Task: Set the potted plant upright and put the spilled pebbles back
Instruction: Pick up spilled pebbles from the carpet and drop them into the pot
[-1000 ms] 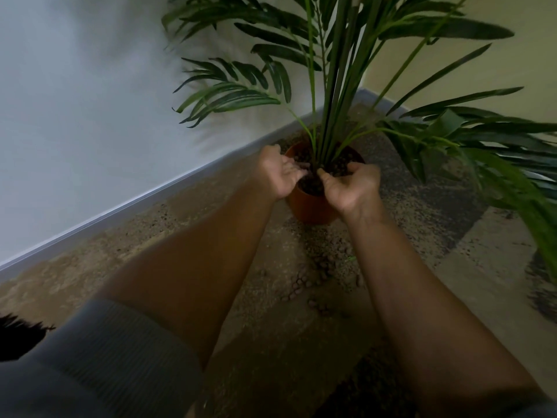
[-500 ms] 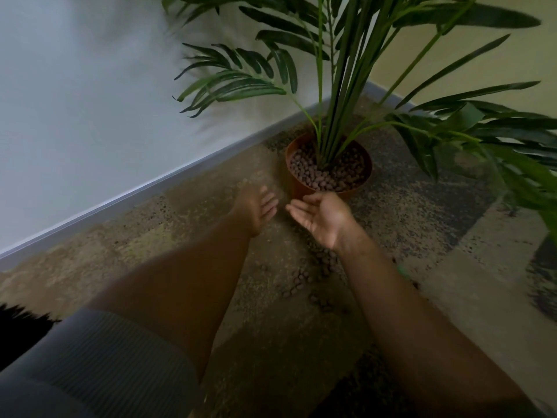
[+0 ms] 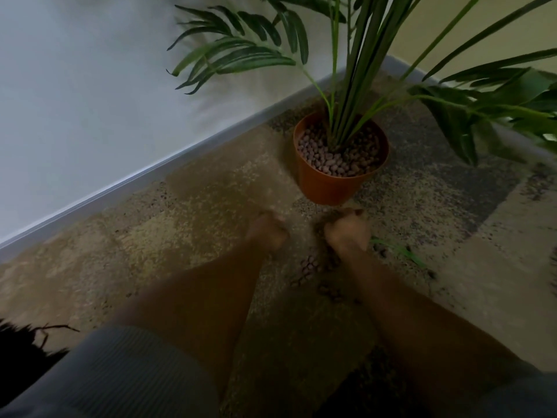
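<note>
- Standing upright near the room corner, the potted palm (image 3: 346,86) sits in its orange pot (image 3: 328,185), topped with pebbles (image 3: 331,161).
- Left hand (image 3: 268,230) and right hand (image 3: 346,230) are down at the carpet (image 3: 196,206), just in front of the pot (both too blurry, can't tell their grip).
- Spilled pebbles (image 3: 310,267) lie between the forearms.
</note>
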`<state>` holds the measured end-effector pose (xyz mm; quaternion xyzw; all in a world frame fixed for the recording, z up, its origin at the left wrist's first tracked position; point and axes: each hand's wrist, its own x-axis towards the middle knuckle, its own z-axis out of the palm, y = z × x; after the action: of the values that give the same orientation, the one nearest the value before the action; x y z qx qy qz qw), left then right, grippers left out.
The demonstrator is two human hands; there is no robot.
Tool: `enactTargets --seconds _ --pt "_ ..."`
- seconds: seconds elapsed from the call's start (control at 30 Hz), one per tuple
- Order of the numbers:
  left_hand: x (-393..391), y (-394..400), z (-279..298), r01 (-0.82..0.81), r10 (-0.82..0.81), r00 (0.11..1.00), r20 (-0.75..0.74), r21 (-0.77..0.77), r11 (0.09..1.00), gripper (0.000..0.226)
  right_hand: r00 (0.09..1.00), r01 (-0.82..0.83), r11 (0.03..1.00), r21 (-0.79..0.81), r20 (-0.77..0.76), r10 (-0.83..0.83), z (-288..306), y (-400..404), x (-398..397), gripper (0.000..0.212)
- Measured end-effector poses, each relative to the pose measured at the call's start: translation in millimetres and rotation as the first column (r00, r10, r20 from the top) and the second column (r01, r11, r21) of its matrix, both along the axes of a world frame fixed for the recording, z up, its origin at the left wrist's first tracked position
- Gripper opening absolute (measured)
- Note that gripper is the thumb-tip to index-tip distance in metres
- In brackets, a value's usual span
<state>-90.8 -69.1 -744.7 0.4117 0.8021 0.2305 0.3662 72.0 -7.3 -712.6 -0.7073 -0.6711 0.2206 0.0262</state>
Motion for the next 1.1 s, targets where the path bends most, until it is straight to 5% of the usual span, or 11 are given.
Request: enactTargets --seconds 0.23,0.4,0.67,0.9,1.1 --pt "1 -5 -11 -0.016 0.016 0.998 -0.053 0.012 1.000 0.014 0.995 -0.097 0.989 0.114 0.027 0.094 -24 20 5 0.047" --pt "0 -4 -11 0.041 -0.040 0.996 -0.084 0.009 0.999 0.015 0.973 -0.143 0.976 0.163 -0.159 0.169 -33 16 -10 0.039" --pt "-4 -19 -4 0.187 -0.188 0.980 -0.062 -0.025 0.982 0.013 0.979 -0.157 0.965 0.209 -0.096 0.180 -34 12 -21 0.034" --pt "-8 -34 -2 0.264 -0.270 0.958 -0.097 -0.075 0.962 0.016 0.976 -0.032 0.990 0.139 -0.211 0.061 -28 11 -23 0.043" --pt "-12 -45 4 0.299 -0.307 0.949 -0.074 -0.098 0.949 0.024 0.965 0.109 0.977 0.181 -0.255 -0.060 -32 8 -32 0.030"
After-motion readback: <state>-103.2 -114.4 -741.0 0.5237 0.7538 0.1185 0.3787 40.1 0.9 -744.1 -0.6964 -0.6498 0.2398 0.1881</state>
